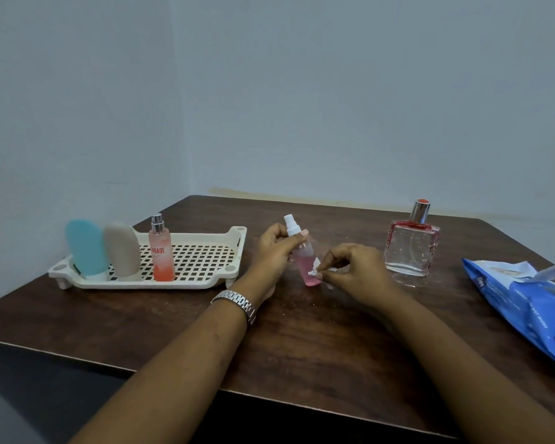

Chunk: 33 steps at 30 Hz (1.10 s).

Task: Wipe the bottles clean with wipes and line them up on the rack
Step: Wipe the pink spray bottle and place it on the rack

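Left hand (274, 251) grips the small pink spray bottle (303, 257) by its neck, tilted over the tabletop (302, 341). Right hand (353, 274) pinches a wadded wipe (314, 271) against the bottle's lower side, probably mid-wipe. Three bottles stand in the rack (202, 251) at left: blue (85, 246), beige (122, 249), pink-orange spray (161, 254). Square glass bottle (410, 248) waits at right, wipes pack (526, 302) beyond it. So roughly three of five done. Dark wood top, scattered white specks; plain pale walls, corner behind.

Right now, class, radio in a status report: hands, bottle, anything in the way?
Left hand holds pink spray bottle. Right hand presses wipe to it. Rack holds three bottles. Path clear.
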Each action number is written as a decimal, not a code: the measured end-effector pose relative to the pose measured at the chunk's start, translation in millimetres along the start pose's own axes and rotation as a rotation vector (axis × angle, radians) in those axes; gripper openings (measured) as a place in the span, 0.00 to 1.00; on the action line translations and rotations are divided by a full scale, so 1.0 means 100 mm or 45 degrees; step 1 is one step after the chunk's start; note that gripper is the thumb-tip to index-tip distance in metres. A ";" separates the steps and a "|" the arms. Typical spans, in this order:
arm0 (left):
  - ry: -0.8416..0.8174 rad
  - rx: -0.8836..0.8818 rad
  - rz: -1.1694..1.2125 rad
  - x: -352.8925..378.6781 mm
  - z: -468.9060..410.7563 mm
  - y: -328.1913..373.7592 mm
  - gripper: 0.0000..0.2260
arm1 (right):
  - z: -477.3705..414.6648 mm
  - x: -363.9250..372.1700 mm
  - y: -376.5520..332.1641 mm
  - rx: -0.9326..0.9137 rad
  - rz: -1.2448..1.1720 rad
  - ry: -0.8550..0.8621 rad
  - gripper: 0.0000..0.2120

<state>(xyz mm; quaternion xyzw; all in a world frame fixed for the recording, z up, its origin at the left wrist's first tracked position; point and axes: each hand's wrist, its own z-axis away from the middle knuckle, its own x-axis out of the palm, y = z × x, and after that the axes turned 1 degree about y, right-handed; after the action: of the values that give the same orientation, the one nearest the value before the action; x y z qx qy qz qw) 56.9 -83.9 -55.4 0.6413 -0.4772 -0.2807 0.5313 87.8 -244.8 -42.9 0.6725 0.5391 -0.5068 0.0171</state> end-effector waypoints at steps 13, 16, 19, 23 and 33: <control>-0.134 0.105 -0.064 0.03 0.05 0.05 0.07 | -0.03 0.08 0.05 -0.150 -0.122 0.377 0.05; -0.101 0.095 -0.064 0.03 0.05 0.05 0.07 | -0.03 0.06 0.05 -0.115 -0.093 0.282 0.05; -0.087 0.081 -0.060 0.01 0.05 0.05 0.07 | -0.01 0.04 0.04 -0.085 -0.106 0.213 0.04; -0.080 0.067 -0.080 0.00 0.05 0.03 0.07 | 0.01 0.03 0.02 -0.032 -0.114 0.136 0.05; -0.038 0.132 -0.089 -0.03 0.01 -0.01 0.09 | 0.05 0.04 0.05 0.028 0.086 -0.220 0.04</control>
<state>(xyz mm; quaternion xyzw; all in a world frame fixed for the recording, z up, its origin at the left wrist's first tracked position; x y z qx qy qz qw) 55.4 -81.2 -57.4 0.6800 -0.4763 -0.2833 0.4801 87.6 -246.5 -50.5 0.6442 0.5071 -0.5679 0.0733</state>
